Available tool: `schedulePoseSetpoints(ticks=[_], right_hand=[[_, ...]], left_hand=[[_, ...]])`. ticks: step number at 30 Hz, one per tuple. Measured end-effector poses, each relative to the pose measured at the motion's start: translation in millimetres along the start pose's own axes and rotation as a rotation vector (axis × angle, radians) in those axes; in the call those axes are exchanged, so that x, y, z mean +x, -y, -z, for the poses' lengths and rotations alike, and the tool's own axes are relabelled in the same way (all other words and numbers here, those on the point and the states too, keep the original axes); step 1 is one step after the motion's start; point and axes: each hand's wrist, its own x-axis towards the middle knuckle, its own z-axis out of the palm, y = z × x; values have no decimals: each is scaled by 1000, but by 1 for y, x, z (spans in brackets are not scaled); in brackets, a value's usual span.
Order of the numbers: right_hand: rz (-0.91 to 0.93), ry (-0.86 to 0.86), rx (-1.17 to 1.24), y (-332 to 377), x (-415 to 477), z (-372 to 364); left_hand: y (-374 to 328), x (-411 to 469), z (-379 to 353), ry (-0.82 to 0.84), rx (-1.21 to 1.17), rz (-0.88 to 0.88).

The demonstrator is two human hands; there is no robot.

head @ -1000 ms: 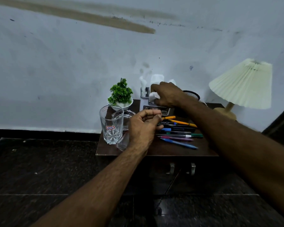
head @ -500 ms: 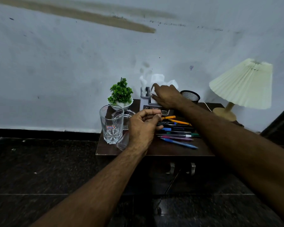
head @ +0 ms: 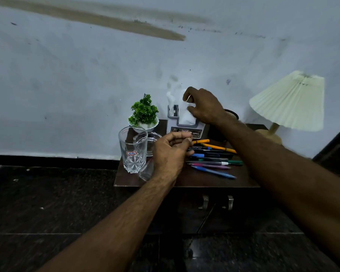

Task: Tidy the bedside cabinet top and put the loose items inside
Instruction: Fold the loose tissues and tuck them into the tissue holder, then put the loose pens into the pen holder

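On the dark wooden cabinet top [head: 214,180] lie several loose pens [head: 211,163] in orange, blue, green and pink. Behind them stands a grey tissue holder [head: 184,132] with a white tissue [head: 185,117] sticking up. My right hand [head: 203,108] is raised over the holder, thumb and curled fingers pinching that tissue. My left hand [head: 171,154] hovers at the pens' left ends, fingers curled shut, close to the orange pen's tip. A tall clear glass [head: 132,152] stands at its left, and a second glass [head: 146,171] is partly hidden by my left wrist.
A small green plant [head: 144,112] in a white pot and a clear glass dish [head: 152,140] sit at the back left. A black mesh cup [head: 231,114] and a pleated cream lamp [head: 290,101] stand at the right. Two metal door handles [head: 217,202] are below the top.
My right hand has lifted from pressing down on the tissue holder and now pinches the tissue higher up. My left hand has stayed in place.
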Motion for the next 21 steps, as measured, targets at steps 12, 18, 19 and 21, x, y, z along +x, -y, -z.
schedulePoseSetpoints(ticks=[12, 18, 19, 21], right_hand=[[26, -367, 138, 0, -48, 34], [-273, -498, 332, 7, -166, 58], [-315, -448, 325, 5, -190, 51], [-377, -325, 302, 0, -230, 34]], left_hand=[[7, -13, 10, 105, 661, -386], [28, -34, 21, 406, 897, -588], [31, -37, 23, 442, 943, -594], [36, -41, 26, 488, 1032, -604]])
